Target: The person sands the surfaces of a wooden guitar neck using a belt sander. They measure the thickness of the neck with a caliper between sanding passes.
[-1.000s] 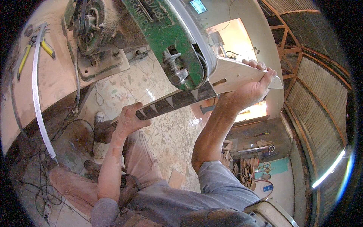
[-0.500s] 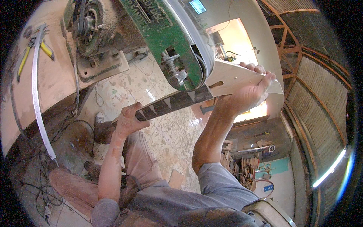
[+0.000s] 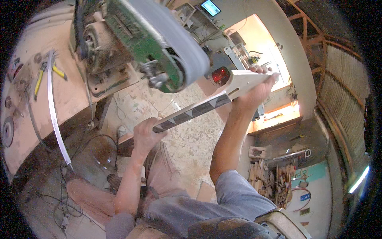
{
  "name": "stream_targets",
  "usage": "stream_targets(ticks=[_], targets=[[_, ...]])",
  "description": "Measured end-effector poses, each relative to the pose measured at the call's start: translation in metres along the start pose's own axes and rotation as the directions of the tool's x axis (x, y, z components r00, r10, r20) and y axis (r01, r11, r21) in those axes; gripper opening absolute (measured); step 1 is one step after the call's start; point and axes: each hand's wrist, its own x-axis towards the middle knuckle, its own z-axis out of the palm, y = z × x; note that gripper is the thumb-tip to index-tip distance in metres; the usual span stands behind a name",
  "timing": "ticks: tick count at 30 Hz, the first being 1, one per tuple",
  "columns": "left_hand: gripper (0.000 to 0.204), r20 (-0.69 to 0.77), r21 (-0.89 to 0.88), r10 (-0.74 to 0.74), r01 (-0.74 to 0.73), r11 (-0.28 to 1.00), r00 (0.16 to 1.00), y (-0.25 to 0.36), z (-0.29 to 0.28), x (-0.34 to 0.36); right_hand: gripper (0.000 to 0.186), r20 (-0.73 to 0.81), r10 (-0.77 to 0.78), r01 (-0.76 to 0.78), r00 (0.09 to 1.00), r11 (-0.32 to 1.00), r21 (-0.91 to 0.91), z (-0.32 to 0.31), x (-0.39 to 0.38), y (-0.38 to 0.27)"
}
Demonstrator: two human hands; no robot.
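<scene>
A guitar neck (image 3: pixel 193 113) spans both my hands, its dark fingerboard marked with pale pointed inlays and its headstock (image 3: pixel 241 81) of light bare wood. My left hand (image 3: pixel 147 133) is wrapped round the neck's lower left part. At the upper right, my right hand (image 3: pixel 258 92) grips the headstock, fingers over its far edge. Just beyond the neck stands a green belt sander (image 3: pixel 137 47) with a grey sanding belt (image 3: pixel 175 36). A gap shows between the neck and the belt's rounded end. The neck's far left end is partly hidden by my left hand.
On the dusty workbench (image 3: pixel 36 115) at left lie yellow-handled pliers (image 3: pixel 38 84), a long metal ruler (image 3: pixel 54 111) and a disc (image 3: pixel 7 131). Cables (image 3: pixel 59 207) trail over the floor below. Wood scraps (image 3: pixel 278 179) are stacked at the right, and a lit screen (image 3: pixel 210 7) hangs at the back.
The guitar neck has come away from the sander's rounded end, where its headstock side was against the belt. Both hands keep their hold, and the whole view has shifted.
</scene>
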Motion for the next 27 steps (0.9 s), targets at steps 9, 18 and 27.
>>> stream_targets(ticks=[9, 18, 27], targets=[[0.039, -0.19, 0.269, 0.183, -0.128, 0.955, 0.965, 0.044, -0.039, 0.009, 0.034, 0.216, 0.042, -0.129, 0.975, 0.904, 0.408, -0.018, 0.041, 0.002], [0.044, -0.212, 0.096, 0.143, -0.125, 0.988, 0.967, 0.027, -0.02, 0.021, 0.034, 0.209, 0.002, -0.069, 0.978, 0.948, 0.311, 0.018, 0.042, -0.001], [0.044, -0.219, -0.006, 0.058, -0.061, 0.998, 0.974, 0.021, -0.018, 0.033, 0.042, 0.277, -0.043, -0.023, 0.96, 0.973, 0.231, 0.057, 0.042, -0.001]])
